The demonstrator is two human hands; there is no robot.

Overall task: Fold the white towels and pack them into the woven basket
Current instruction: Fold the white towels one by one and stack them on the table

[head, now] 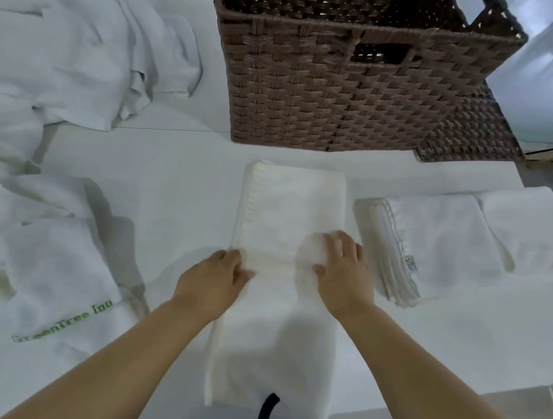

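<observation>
A long white towel [288, 210], folded into a narrow strip, lies in front of me and runs from the table's near edge toward the brown woven basket [333, 95]. My left hand [215, 280] rests on the strip's left edge about halfway along, fingers slightly curled onto the cloth. My right hand [344, 268] lies flat on the strip's right side, fingers spread and straight. Nothing shows inside the basket from here. To the right lies a folded white towel [436, 244] with a small label at its edge.
A heap of unfolded white towels [62, 47] fills the far left. Nearer on the left lies a crumpled towel with green lettering [54, 270]. Another flat white cloth [541, 232] lies at the far right near the table edge. A dark strap [265, 414] hangs at my waist.
</observation>
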